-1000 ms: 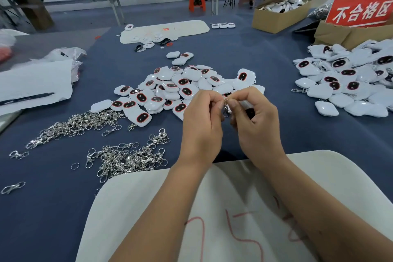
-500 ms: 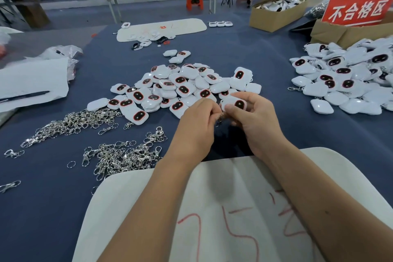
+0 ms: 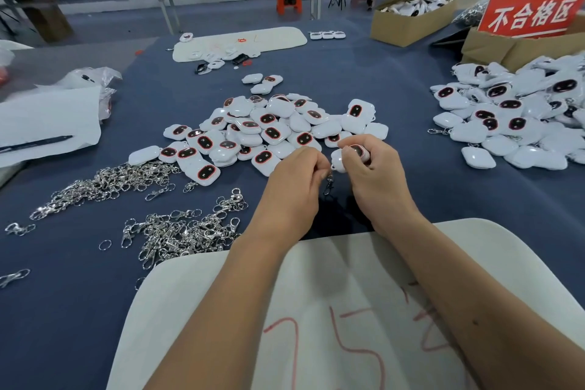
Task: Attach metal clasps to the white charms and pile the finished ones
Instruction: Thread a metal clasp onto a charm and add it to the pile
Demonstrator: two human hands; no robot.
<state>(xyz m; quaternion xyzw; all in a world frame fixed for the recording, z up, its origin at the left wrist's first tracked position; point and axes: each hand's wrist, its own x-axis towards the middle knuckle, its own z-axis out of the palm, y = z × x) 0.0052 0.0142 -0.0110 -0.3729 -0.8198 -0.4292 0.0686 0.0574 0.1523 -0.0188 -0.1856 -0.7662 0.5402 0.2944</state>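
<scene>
Right hand point(image 3: 376, 174) grip clamped on charm point(image 3: 351, 155), steadying it; left hand point(image 3: 297, 187) pinches clasp point(image 3: 329, 185) at its loop, prob. to hook on.

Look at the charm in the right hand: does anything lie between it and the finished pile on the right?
Nothing visible does. The right hand grips the charm; only bare blue cloth lies between it and the finished pile.
</scene>
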